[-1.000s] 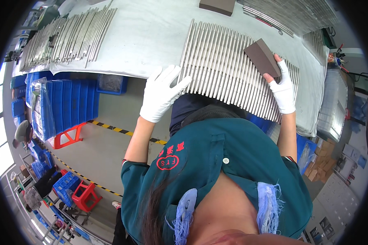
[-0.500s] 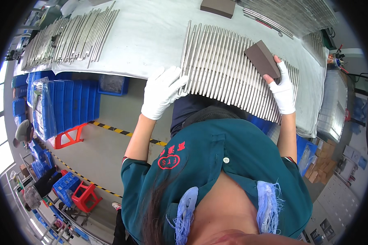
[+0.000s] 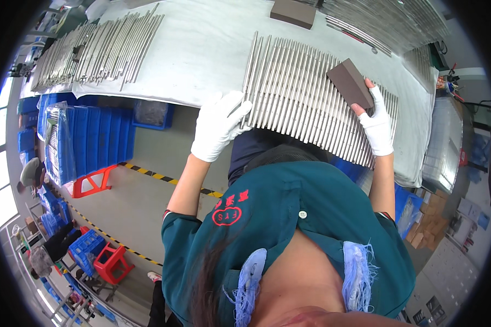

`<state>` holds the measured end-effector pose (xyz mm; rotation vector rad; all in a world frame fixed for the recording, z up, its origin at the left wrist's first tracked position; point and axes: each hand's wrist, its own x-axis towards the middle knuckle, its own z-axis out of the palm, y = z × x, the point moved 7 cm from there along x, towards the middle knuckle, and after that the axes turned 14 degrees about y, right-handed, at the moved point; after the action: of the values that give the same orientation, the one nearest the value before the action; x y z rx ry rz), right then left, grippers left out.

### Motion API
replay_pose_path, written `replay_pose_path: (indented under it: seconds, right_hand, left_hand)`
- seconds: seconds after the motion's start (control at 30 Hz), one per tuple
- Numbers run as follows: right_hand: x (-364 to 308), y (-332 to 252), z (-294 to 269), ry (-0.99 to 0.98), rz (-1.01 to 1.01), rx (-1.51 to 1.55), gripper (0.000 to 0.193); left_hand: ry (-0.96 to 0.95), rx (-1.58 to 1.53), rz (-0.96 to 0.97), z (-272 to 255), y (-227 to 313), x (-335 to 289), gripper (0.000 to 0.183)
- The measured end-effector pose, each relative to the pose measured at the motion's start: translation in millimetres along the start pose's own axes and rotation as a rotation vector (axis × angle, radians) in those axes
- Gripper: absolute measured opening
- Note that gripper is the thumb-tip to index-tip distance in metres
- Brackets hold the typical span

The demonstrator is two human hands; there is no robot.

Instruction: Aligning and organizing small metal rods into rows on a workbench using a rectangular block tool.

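Many rods [image 3: 297,90] lie rowed on the bench [image 3: 196,60], right hand [image 3: 377,126] gripping a block [image 3: 348,82] over them, left hand [image 3: 217,128] at their left edge, hold unclear, seemingly aligning them, which next calls for even contact.

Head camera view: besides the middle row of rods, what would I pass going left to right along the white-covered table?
Leftmost batch of slim metal rods → white-gloved left hand → far brown block → near brown block → white-gloved right hand.

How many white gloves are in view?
2: one on the left hand, at the left edge of the metal rods; one on the right hand, holding a brown block.
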<state>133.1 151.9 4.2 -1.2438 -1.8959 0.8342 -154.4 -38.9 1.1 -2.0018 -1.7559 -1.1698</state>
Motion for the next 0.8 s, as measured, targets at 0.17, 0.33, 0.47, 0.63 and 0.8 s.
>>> replay_pose_path:
  seconds: [0.17,0.33,0.47,0.63,0.8]
  right_hand:
    - [0.0,-0.1,-0.1,0.005,-0.014,0.017,0.07]
    - [-1.0,-2.6,-0.5,0.01,-0.019,-0.034,0.068]
    - [-0.7,-2.4,0.7,0.011,-0.014,-0.039,0.067]
    - [-1.1,-2.7,-0.1,0.008,-0.023,-0.065,0.067]
    - [-0.7,-3.6,-0.2,0.009,-0.023,-0.088,0.066]
  left_hand:
    - [-0.012,0.047,0.051,0.1,2.6,-0.7,0.056]
    - [0.036,0.042,0.053,-1.2,-0.7,-3.0,0.053]
    - [0.071,-0.005,-0.055,-1.0,-4.0,-3.8,0.053]
    - [0.079,-0.062,-0.11,-0.8,-6.5,-2.9,0.053]
    - [0.035,-0.016,-0.035,-1.2,2.1,-0.2,0.058]
